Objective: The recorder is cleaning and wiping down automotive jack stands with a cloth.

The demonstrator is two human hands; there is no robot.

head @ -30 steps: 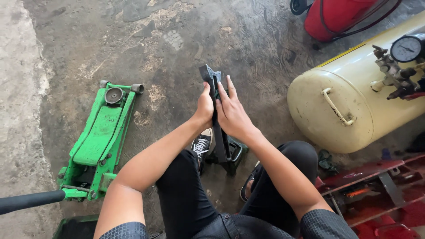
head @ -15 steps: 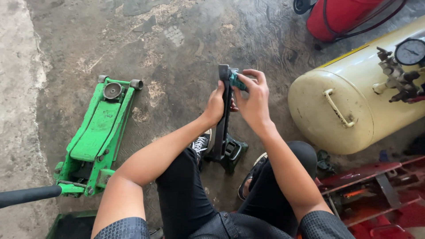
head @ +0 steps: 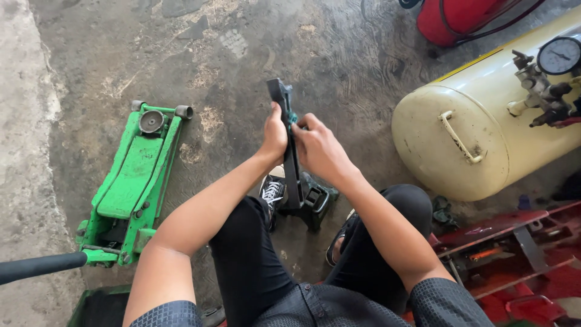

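Bar point(head: 284, 115) stands upright on its base point(head: 311, 203) while our left hand point(head: 273, 134) and right hand point(head: 318, 148) clasp it with closed fingers, best kept steady and vertical.

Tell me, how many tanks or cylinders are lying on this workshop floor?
2. A cream tank with a pressure gauge lies on the right; a red cylinder sits at the top edge, partly cut off. Others may be out of view.

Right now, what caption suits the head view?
Both hands, left hand and right hand, grip an upright dark bar beside a green floor jack.
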